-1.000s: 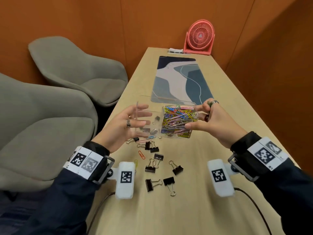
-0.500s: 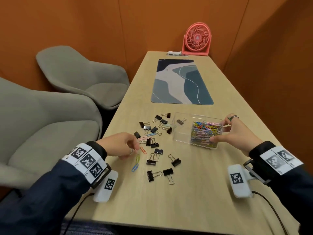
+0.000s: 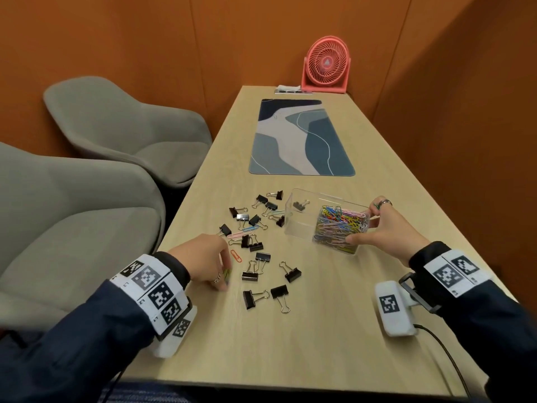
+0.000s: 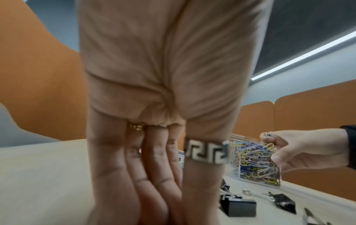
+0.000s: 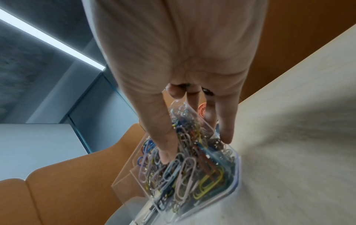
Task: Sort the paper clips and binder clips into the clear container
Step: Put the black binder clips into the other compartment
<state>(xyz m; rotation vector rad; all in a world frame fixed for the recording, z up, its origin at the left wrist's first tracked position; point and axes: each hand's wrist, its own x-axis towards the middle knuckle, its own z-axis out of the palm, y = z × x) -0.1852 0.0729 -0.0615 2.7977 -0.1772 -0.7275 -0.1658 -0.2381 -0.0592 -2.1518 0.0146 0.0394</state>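
The clear container (image 3: 294, 225) stands on the table to the right of centre. Its right compartment is packed with coloured paper clips (image 3: 338, 225) and its left one holds a single binder clip (image 3: 300, 205). My right hand (image 3: 363, 223) grips the container's right end, thumb on the near wall and fingers on the far wall; the right wrist view shows that hand (image 5: 196, 150) on the container (image 5: 212, 190). Several black binder clips (image 3: 263, 257) and a few paper clips (image 3: 236, 255) lie scattered to the left. My left hand (image 3: 225, 282) points down there and pinches a yellow-green paper clip (image 3: 227, 272).
A blue patterned desk mat (image 3: 302, 138) lies farther up the table, with a pink fan (image 3: 325, 65) at the far end. Grey chairs (image 3: 87, 213) stand close along the table's left edge. Orange walls close in on the right and behind.
The container, held up by both hands a second ago, now rests on the table in my right hand alone. My left hand has dropped onto the loose paper clips at the near left.
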